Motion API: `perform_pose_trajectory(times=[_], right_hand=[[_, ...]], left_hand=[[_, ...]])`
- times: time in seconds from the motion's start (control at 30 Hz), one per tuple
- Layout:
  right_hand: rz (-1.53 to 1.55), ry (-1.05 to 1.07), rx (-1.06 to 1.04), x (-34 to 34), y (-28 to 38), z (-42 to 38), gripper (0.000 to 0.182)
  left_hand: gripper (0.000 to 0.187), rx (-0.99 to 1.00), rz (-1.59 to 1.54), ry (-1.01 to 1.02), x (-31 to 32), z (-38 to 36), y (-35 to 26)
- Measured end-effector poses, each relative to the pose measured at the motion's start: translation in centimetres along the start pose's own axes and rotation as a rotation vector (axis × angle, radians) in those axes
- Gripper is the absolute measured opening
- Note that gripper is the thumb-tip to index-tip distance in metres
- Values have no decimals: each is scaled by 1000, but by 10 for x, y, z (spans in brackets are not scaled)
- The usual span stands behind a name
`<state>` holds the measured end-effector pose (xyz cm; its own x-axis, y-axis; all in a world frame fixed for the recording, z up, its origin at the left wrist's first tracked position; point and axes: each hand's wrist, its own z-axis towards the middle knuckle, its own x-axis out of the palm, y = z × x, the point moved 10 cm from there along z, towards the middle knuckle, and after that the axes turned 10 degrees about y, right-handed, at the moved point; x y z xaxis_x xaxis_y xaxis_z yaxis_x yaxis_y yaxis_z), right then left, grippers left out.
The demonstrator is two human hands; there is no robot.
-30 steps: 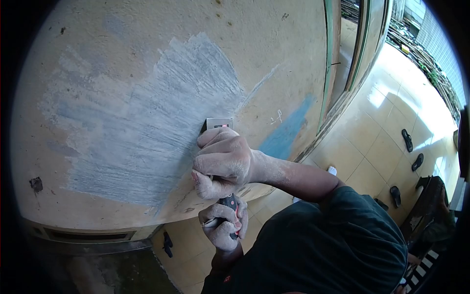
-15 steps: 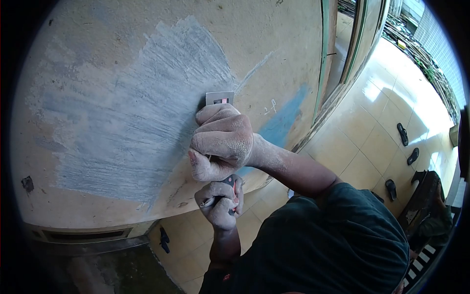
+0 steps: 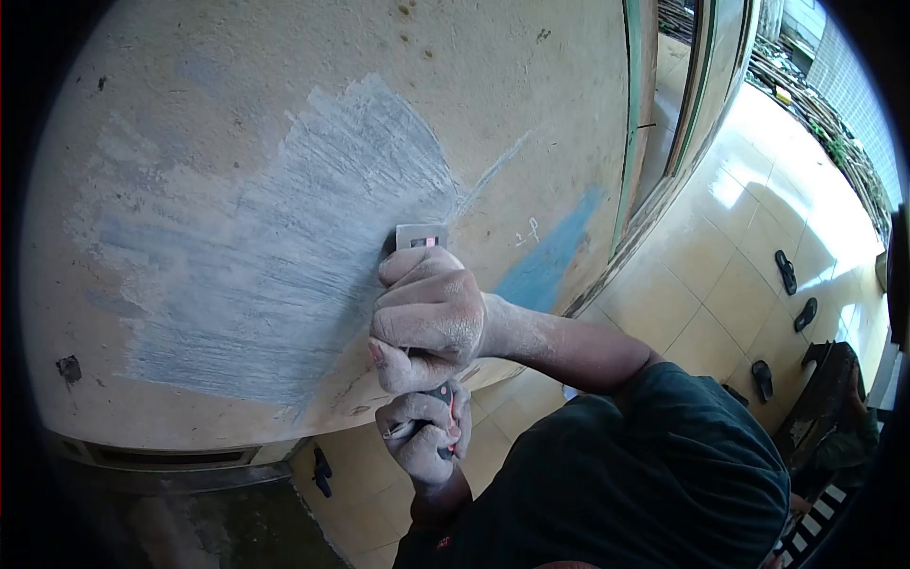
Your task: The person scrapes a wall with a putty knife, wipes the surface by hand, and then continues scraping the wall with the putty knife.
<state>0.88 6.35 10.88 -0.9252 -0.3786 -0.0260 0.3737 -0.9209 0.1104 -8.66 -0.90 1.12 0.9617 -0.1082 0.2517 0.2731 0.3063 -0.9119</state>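
Because we work on an upright wall point(image 3: 531, 104), we keep both hands on one tool, the scraper point(image 3: 422, 237), so that its blade stays flat against the paint. In the head view, our right hand point(image 3: 427, 318) is closed in a fist around the upper part of the tool, just under the metal blade, and it presses the blade to the wall. Our left hand point(image 3: 425, 431) is closed around the lower end of the handle point(image 3: 442, 391), which shows dark with some red between the fingers; we judge that this low grip gives push and steadies the angle.

Only the top of the blade is visible above the right fist: a small grey metal rectangle with a little red mark. It sits at the right edge of the scraped patch point(image 3: 284, 256), near the middle of the wall. This patch is grey-blue with many fine slanted scratch lines, while the wall around it is beige. Both hands are covered with pale dust. A blue paint mark point(image 3: 550, 261) lies further right, near the green door frame point(image 3: 630, 123).
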Motion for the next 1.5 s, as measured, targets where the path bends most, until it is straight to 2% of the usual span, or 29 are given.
perform_pose_trajectory(times=[0.07, 0.17, 0.27, 0.3, 0.37, 0.43, 0.6, 0.73, 0.83, 0.9, 0.93, 1.0, 1.17, 1.3, 1.37, 1.4, 1.5], right_hand=[[-101, -20, -37, -3, -3, -1, 34], [-150, -26, 46, -2, -9, 2, 35], [-80, -2, 67, 7, 2, -2, 36], [-44, 33, 71, 11, 2, -2, 36], [-24, 52, 55, 2, -5, -1, 36], [4, 52, -4, -10, -8, -2, 34], [75, -51, 145, -14, -11, -8, 30], [9, 78, 54, -11, -10, -4, 30], [-92, 67, 55, -16, -11, -2, 29], [-38, 13, 85, -13, -7, -3, 30], [3, 39, 83, -7, -3, -4, 30], [-3, 126, 61, 3, 0, -6, 30], [-30, 101, -4, -13, -11, 0, 29], [-153, 154, -6, -4, 2, -4, 28], [-106, 296, -6, 11, 5, -7, 29], [0, 297, -50, 9, 6, -4, 23], [-7, 416, -94, 9, 2, 0, 23]], left_hand=[[4, -34, -39, 22, -14, 12, 15], [5, -24, -117, 72, -21, 14, 12], [6, -162, -40, 98, -7, -5, 3], [6, -161, -34, 110, -2, -1, 4], [6, -74, -118, -22, -1, 1, 6], [7, -47, -154, -66, -1, 9, 18], [8, -41, -150, -24, 10, 5, 19], [7, -3, -137, 14, 9, 15, 30], [6, 2, -176, -3, 8, 21, 32], [5, -42, -198, -30, 7, 16, 24], [7, -32, -80, 48, 9, 9, 18], [6, -10, -106, 74, 11, 4, 16], [6, 3, -149, 11, 6, 30, 33], [5, 18, -211, 17, 4, 13, 34], [4, 33, -216, 12, 6, 10, 35], [5, 36, -221, -17, 7, 6, 38], [5, 66, -232, -16, 7, 12, 38]])
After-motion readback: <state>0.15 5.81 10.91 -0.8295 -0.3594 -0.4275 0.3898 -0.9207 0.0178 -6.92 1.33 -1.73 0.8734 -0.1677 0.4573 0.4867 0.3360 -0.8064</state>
